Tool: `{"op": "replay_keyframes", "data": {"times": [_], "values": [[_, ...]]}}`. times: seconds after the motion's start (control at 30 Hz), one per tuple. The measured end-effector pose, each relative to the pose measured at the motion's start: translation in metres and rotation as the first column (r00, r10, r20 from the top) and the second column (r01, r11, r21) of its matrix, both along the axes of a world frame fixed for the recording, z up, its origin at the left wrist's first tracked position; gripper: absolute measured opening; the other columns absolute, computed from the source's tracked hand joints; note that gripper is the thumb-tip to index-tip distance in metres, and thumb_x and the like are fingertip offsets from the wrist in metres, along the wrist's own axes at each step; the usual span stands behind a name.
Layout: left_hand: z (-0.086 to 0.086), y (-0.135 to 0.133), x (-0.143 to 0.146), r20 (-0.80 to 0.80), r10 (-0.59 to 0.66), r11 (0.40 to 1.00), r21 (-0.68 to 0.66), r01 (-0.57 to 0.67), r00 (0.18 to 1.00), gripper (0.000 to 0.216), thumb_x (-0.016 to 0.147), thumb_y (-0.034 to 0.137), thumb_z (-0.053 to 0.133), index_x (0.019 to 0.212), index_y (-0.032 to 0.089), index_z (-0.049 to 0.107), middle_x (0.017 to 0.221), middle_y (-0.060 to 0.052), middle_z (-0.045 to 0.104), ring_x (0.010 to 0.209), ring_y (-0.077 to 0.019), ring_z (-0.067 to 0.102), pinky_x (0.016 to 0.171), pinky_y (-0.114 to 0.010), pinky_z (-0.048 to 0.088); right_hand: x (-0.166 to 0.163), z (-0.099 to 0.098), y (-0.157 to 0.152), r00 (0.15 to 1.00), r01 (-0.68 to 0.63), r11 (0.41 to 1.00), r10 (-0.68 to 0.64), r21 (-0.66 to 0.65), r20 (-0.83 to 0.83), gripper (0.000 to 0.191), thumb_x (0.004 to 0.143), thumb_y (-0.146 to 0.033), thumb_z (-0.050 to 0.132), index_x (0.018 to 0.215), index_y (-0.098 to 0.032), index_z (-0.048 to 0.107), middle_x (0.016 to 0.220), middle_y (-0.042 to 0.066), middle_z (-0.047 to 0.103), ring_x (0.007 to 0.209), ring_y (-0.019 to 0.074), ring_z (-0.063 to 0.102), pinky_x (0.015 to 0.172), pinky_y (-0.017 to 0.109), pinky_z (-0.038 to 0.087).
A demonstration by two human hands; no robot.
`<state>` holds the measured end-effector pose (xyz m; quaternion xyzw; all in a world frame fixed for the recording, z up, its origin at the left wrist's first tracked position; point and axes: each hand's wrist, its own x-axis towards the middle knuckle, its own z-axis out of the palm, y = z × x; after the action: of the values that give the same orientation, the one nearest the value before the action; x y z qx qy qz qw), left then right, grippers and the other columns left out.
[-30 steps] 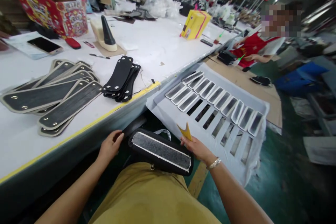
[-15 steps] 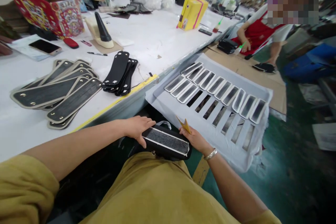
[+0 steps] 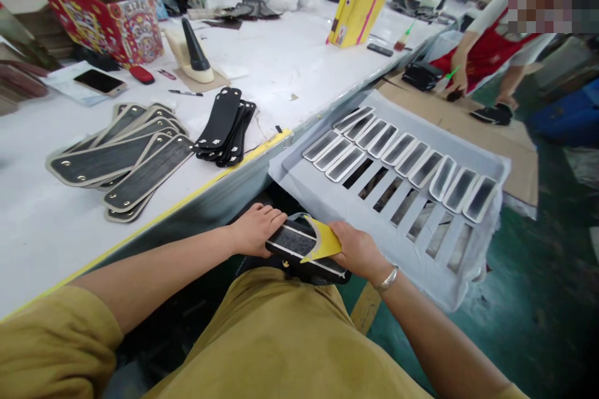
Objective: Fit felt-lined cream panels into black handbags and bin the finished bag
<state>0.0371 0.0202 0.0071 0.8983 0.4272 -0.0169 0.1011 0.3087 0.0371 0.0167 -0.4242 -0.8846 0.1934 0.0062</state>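
The right hand point(image 3: 358, 252), at lower centre of the frame, pinches a yellow notched card point(image 3: 329, 242), its two prongs pointing left over a black bag point(image 3: 302, 242). The left hand point(image 3: 257, 229) grips the left end of that bag, fingers laid across its top; its thumb is hard to make out. The bag lies at lower centre, against the wearer's mustard clothing point(image 3: 290, 336), and its upward face carries a grey strip with white edging lines, partly covered by the card. A silvery bracelet point(image 3: 388, 277) circles the right wrist.

Right of centre, a pale slotted tray point(image 3: 322, 192) bears rows of dark panels point(image 3: 382, 139) with white borders. Left of the hands runs a white table point(image 3: 281, 65) with yellow tape along its near edge. On it, at left, a pile of grey pieces point(image 3: 145, 173) with pale rims lies just beside a stack of black pieces point(image 3: 223, 121). A phone point(image 3: 100, 81) and an open red box point(image 3: 135, 31) sit at upper left, a yellow box point(image 3: 358, 15) at upper centre-right. At upper right, a co-worker in a red apron point(image 3: 491, 53) handles a dark item point(image 3: 493, 113) over cardboard point(image 3: 524, 159).
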Motion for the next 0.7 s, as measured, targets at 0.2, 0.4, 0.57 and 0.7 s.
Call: {"op": "replay_keyframes", "data": {"times": [0.2, 0.4, 0.57, 0.7], "values": [[-0.003, -0.003, -0.001, 0.029, 0.012, 1.0, 0.001, -0.012, 1.0, 0.081, 0.055, 0.042, 0.069, 0.125, 0.011, 0.042, 0.12, -0.015, 0.055, 0.104, -0.0304, 0.05, 0.087, -0.042, 0.034, -0.05, 0.014, -0.015, 0.96, -0.22, 0.966, 0.191, 0.133, 0.203, 0.078, 0.068, -0.054, 0.063, 0.128, -0.007, 0.042, 0.117, 0.018, 0.055, 0.086, 0.0282, 0.059, 0.07, 0.037, 0.048], [-0.007, 0.0, -0.037, 0.184, 0.05, 0.984, -0.177, -0.017, 0.982, 0.092, 0.059, 0.05, 0.071, 0.136, 0.016, 0.032, 0.138, -0.014, 0.042, 0.124, -0.0285, 0.04, 0.102, -0.037, 0.028, -0.069, 0.006, -0.025, 0.942, -0.206, 0.967, 0.154, 0.15, 0.297, 0.084, 0.068, -0.049, 0.064, 0.134, -0.004, 0.037, 0.121, 0.023, 0.052, 0.084, 0.0283, 0.059, 0.07, 0.036, 0.048], [-0.001, 0.017, -0.072, 0.152, 0.088, 0.928, -0.372, -0.026, 0.984, 0.094, 0.056, 0.044, 0.075, 0.135, 0.019, 0.033, 0.138, -0.012, 0.043, 0.122, -0.0266, 0.046, 0.098, -0.031, 0.036, -0.068, 0.004, -0.023, 0.931, -0.218, 0.965, 0.161, 0.148, 0.328, 0.084, 0.068, -0.049, 0.065, 0.134, -0.006, 0.038, 0.123, 0.024, 0.051, 0.082, 0.0277, 0.06, 0.071, 0.037, 0.048], [0.004, 0.027, -0.068, 0.087, -0.014, 0.949, -0.313, 0.041, 0.996, 0.081, 0.055, 0.044, 0.073, 0.125, 0.016, 0.044, 0.118, -0.012, 0.056, 0.098, -0.0278, 0.06, 0.081, -0.031, 0.045, -0.069, 0.005, -0.021, 0.932, -0.221, 0.963, 0.162, 0.154, 0.324, 0.081, 0.069, -0.046, 0.066, 0.133, -0.004, 0.039, 0.121, 0.024, 0.052, 0.083, 0.0279, 0.061, 0.071, 0.036, 0.048]]}}
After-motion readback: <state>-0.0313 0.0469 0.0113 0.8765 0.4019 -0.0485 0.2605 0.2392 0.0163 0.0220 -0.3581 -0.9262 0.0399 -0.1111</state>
